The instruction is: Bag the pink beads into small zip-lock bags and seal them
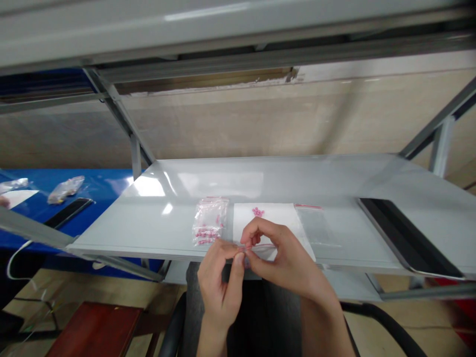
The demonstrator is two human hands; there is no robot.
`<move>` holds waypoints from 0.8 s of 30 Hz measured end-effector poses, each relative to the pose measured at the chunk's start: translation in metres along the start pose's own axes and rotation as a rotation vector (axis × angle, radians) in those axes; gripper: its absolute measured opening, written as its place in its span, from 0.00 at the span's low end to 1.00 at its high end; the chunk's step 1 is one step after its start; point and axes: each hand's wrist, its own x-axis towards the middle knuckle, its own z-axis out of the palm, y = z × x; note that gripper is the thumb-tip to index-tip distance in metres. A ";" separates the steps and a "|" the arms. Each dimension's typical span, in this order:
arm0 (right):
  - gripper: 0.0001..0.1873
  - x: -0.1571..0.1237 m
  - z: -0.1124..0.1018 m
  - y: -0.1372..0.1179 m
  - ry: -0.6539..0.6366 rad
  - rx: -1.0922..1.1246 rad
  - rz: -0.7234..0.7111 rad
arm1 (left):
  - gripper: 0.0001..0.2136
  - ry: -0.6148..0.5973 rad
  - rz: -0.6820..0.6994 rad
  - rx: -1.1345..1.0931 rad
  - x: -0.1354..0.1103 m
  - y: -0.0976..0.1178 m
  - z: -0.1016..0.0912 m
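Note:
Above the shelf's front edge, my left hand (222,272) and my right hand (284,255) meet, fingertips almost touching. Between them is a small clear zip bag (267,246) with a red seal line, largely covered by my fingers. Thumb and forefinger of my left hand pinch its near left end; my right hand is closed at its top edge. Some pink shows low in the bag. Just beyond my hands, several small pink beads (258,212) lie on a white sheet of paper (243,218). Left of the paper sit stacked clear bags (210,218) holding pink beads.
A flat clear bag (314,225) with a red strip lies right of the paper. Farther right is a dark tablet (405,233). Metal posts (136,154) frame the light grey shelf (178,181). On the blue table (107,186) lie a phone (69,212) and a plastic bag (67,188).

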 end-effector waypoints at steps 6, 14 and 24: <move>0.12 0.002 0.002 -0.001 0.055 0.000 -0.027 | 0.07 0.033 -0.046 -0.012 -0.001 -0.001 -0.001; 0.12 0.006 0.003 0.007 0.056 0.102 0.027 | 0.06 0.085 -0.109 -0.032 0.001 -0.001 -0.001; 0.15 0.006 0.002 0.016 0.058 0.151 0.017 | 0.06 0.133 -0.108 0.001 0.001 0.001 -0.002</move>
